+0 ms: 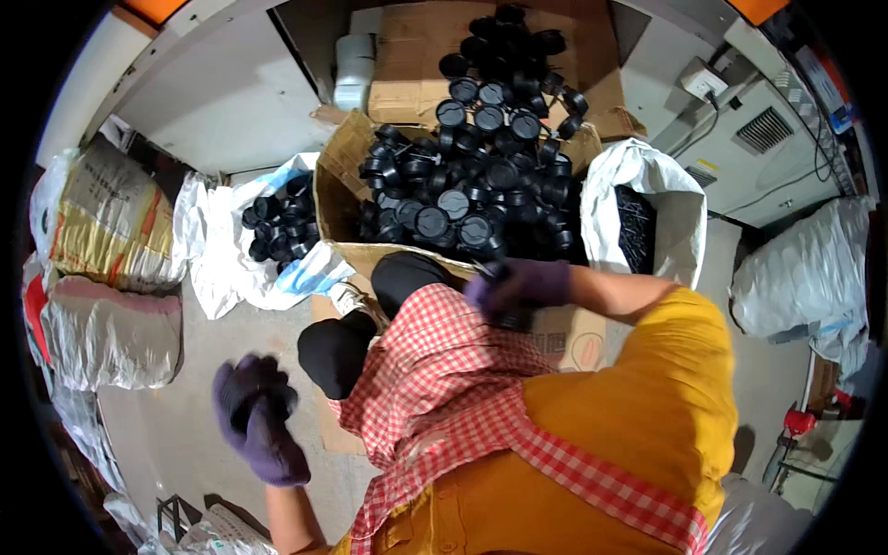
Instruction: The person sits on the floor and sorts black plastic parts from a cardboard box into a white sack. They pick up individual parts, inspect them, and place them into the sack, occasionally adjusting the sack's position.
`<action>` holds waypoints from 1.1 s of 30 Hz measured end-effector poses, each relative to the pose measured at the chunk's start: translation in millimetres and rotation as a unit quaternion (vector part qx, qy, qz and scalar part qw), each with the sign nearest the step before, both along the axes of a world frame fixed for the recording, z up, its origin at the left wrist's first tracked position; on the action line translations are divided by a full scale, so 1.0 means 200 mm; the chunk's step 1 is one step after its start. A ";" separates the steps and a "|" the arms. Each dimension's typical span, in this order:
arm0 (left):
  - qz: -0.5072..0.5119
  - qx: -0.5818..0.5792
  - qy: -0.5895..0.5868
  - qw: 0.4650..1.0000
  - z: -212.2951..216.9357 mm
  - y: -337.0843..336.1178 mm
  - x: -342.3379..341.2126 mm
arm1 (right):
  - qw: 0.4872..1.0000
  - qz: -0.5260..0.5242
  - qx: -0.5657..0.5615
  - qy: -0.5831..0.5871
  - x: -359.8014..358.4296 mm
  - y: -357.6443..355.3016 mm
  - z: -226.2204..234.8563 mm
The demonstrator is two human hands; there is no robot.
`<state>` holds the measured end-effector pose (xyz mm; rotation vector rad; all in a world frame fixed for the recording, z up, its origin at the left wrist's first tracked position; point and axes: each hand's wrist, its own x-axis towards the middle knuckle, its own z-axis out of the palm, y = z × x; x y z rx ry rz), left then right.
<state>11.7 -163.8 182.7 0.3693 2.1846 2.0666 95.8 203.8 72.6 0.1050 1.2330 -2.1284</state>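
Here's the left hand (257,425), purple-gloved and out to the side above the floor (222,472), fingers curled in around a black round part (277,400), a narrow grip with the piece tucked against the palm. And over on the other side, the right hand (529,285), gloved to match, sits close over the lap by the near edge of the cardboard box (337,190); it's blurred, there's something dark at its fingers, and I can't tell whether it is closed on a piece or only near one. The main supply is right in front: black capped rings (453,203) heaped in that box, with more piled up behind it against the upright cardboard (407,97). Left of the box, a white sack (217,245) lies open with a smaller cluster of black parts (280,220) inside; to its right, another white sack (684,217) holds thin black pieces (633,231). My read: this is the handling stage, parts worked singly or in small lots between the two hands, above the red checked apron (444,333). The next move seems to call for a steady left grip, and for the right hand to line up squarely with whatever piece it meets.
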 end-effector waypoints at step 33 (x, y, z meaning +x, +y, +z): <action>0.202 -0.171 0.514 0.816 -0.23 0.43 -0.50 | 0.334 -0.666 0.649 0.154 0.37 0.86 -0.27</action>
